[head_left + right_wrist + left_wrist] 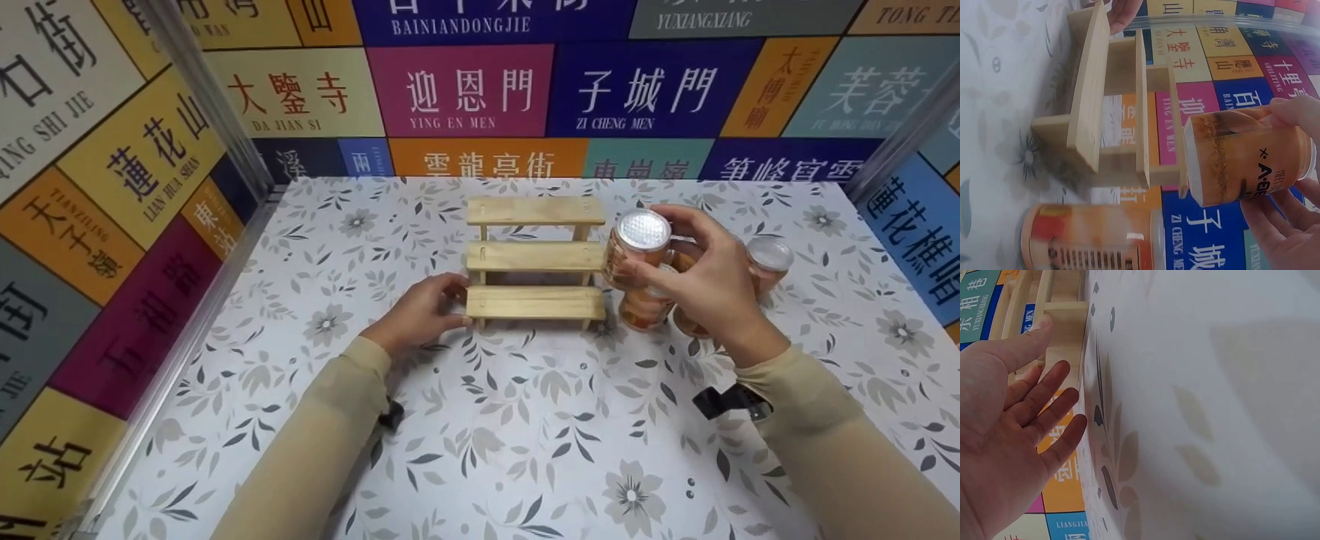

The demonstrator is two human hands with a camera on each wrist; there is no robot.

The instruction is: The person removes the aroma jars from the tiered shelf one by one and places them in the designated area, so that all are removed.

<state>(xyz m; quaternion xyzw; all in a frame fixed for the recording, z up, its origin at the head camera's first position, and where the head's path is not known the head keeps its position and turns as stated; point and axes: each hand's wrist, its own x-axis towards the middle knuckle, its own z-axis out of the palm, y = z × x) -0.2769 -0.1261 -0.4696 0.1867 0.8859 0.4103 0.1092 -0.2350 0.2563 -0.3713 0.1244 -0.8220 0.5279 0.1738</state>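
Observation:
A three-tier wooden step shelf (535, 257) stands on the floral surface. My left hand (424, 311) is at the shelf's left end; in the left wrist view this hand (1022, 410) has its fingers loosely extended and its thumb touching the wood. My right hand (712, 281) grips a clear jar (637, 247) with a silver lid and amber contents, raised beside the shelf's right side. The right wrist view shows the held jar (1241, 157), dark print on its label, between the thumb and fingers of my right hand (1292, 225).
Below the held jar stands another jar (643, 311). A further jar (690, 324) is partly hidden by my right hand, and one more lidded jar (770, 262) is right of it. Walls with colourful sign panels (472, 90) border the back and sides.

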